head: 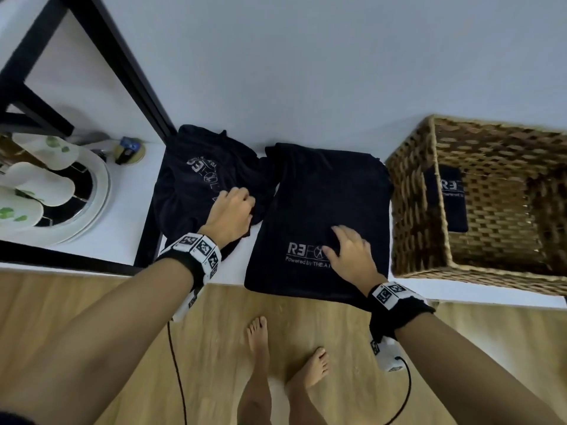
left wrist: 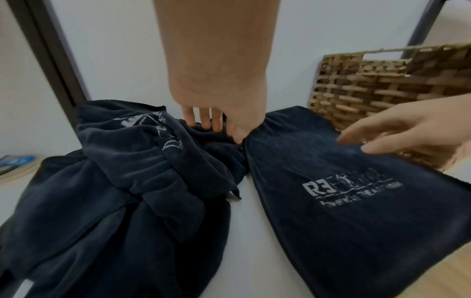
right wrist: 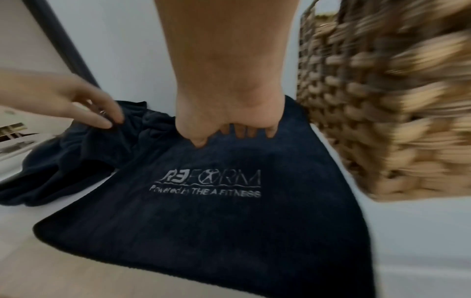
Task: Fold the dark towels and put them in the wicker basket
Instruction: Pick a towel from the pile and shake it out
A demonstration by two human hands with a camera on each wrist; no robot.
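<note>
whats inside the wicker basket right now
One folded dark towel with a white logo lies inside the wicker basket, against its left wall. The basket's near wall hides part of the floor, so anything there is unseen.

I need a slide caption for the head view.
Right hand flattens dark spread towel beside wicker basket.

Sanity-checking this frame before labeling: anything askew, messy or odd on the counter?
Nothing damaged or spilled. The crumpled towel is a bunched heap with its logo twisted, under the left hand. The flat towel, under the right hand, overhangs the counter edge. One folded towel is already in the wicker basket.
</note>
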